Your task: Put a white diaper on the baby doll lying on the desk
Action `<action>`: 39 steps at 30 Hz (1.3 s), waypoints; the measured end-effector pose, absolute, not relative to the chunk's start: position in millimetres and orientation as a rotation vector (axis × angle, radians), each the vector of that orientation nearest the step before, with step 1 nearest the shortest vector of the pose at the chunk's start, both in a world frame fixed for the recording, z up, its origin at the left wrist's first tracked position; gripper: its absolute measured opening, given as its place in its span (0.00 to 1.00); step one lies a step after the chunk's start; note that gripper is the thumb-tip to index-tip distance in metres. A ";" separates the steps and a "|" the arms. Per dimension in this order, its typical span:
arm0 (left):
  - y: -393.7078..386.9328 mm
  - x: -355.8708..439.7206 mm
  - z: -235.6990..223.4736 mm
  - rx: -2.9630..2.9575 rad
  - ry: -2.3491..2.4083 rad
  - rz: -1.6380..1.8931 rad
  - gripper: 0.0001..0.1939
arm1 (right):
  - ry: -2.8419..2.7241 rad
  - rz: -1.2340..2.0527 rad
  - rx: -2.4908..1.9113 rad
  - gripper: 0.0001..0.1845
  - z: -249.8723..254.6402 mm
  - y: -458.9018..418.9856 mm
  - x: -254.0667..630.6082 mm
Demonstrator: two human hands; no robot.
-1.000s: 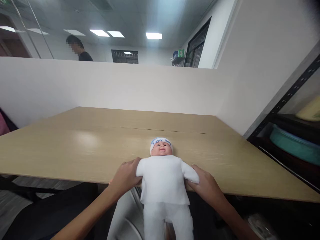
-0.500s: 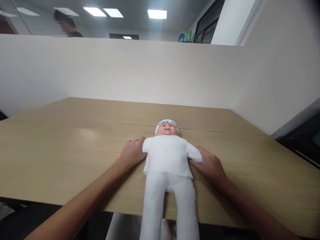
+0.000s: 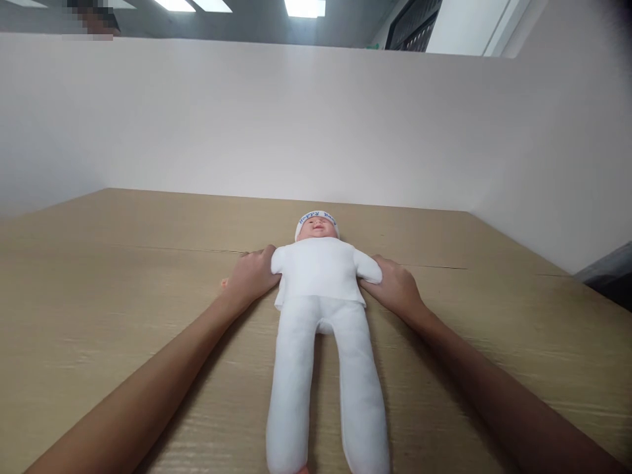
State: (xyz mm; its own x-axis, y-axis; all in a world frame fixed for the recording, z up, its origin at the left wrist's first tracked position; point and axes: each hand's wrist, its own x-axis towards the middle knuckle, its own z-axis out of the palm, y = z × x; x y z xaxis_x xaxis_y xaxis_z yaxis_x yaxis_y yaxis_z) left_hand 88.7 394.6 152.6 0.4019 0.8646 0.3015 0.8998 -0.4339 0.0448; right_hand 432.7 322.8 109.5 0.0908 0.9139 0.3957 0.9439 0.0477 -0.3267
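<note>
A baby doll (image 3: 320,273) in a white top and white trousers lies on its back on the wooden table (image 3: 148,316), head away from me. Its white headband (image 3: 317,216) carries blue lettering. My left hand (image 3: 251,275) is closed around the doll's sleeved arm on the left side. On the other side, my right hand (image 3: 395,283) grips the opposite sleeve, fingers partly hidden under the doll. A small orange bit, perhaps the doll's hand, pokes out beyond my left wrist. The trouser legs stretch towards me, slightly apart.
A white partition wall (image 3: 276,125) rises behind the table and continues on the right. Over its top, a person's head (image 3: 93,16) shows at upper left, with ceiling lights (image 3: 303,8) beyond. A dark object (image 3: 609,276) stands past the table's right edge.
The doll and both hands have shifted farther onto the table, away from me. The legs, which hung past the front edge, now lie over the tabletop. The view has tilted down.
</note>
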 end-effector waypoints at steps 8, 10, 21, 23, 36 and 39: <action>422.4 78.6 147.8 -2.519 -1.569 -0.490 0.17 | -1.893 -0.056 -1.736 0.14 107.8 342.6 444.8; 418.0 65.6 145.3 -2.575 -1.553 -0.552 0.23 | -1.931 -0.041 -1.643 0.17 106.4 332.4 456.2; 402.0 7.5 146.4 -2.745 -1.627 -0.748 0.33 | -1.945 0.010 -1.665 0.31 98.3 302.8 506.5; 402.5 8.6 145.6 -2.706 -1.634 -0.748 0.32 | -1.928 -0.040 -1.668 0.31 94.3 306.8 506.6; 416.7 -12.9 133.1 -2.825 -1.493 -0.863 0.34 | -1.971 -0.023 -1.571 0.27 91.5 306.9 502.7; 416.3 -12.9 132.0 -2.801 -1.508 -0.843 0.33 | -1.938 -0.006 -1.589 0.27 93.2 305.4 501.6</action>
